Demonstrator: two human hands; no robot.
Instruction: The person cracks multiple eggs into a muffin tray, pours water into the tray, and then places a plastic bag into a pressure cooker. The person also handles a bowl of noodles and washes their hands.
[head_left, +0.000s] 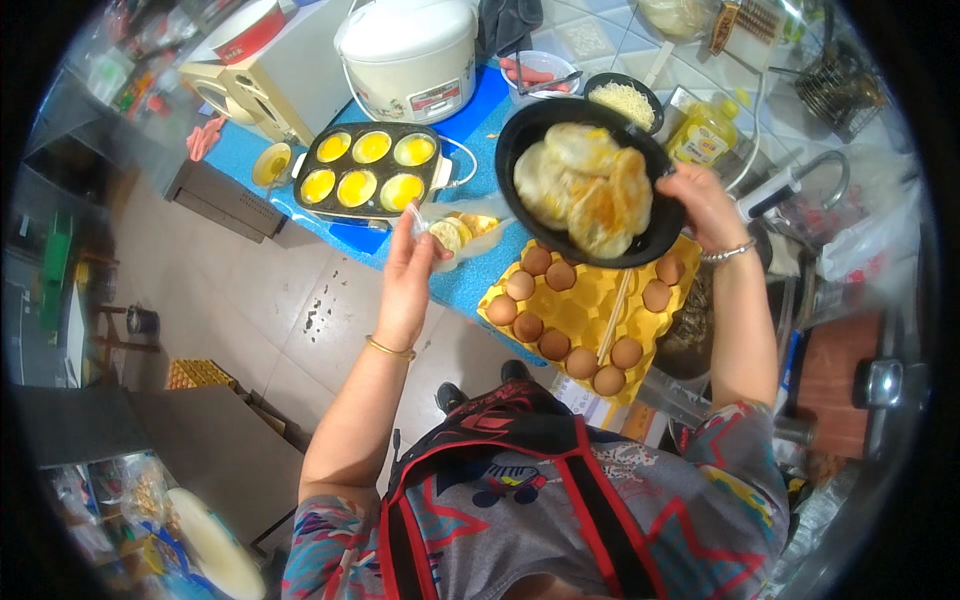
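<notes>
My right hand (701, 201) grips the rim of a round black bowl (517, 217), which is tilted over one edge of the yellow egg tray. Several fried eggs (585, 184) with browned patches are heaped inside it. My left hand (411, 259) holds the near edge of a clear plastic bag (491, 214). Pale and yellow round egg pieces (450, 235) show within the bag. Just beyond that hand is a six-hole electric egg pan (367, 171), each hole holding egg with bright yolk. Brown eggs (554, 344) and a pair of wooden chopsticks (616, 315) rest in the yellow egg tray (570, 304).
A rice cooker (405, 64) stands behind the egg pan. Sausages and tongs share a white tub (544, 64); shredded food fills a small black bowl (622, 101). An oil bottle (705, 131) and a faucet (795, 184) are at right. A small bowl (271, 163) sits left of the pan.
</notes>
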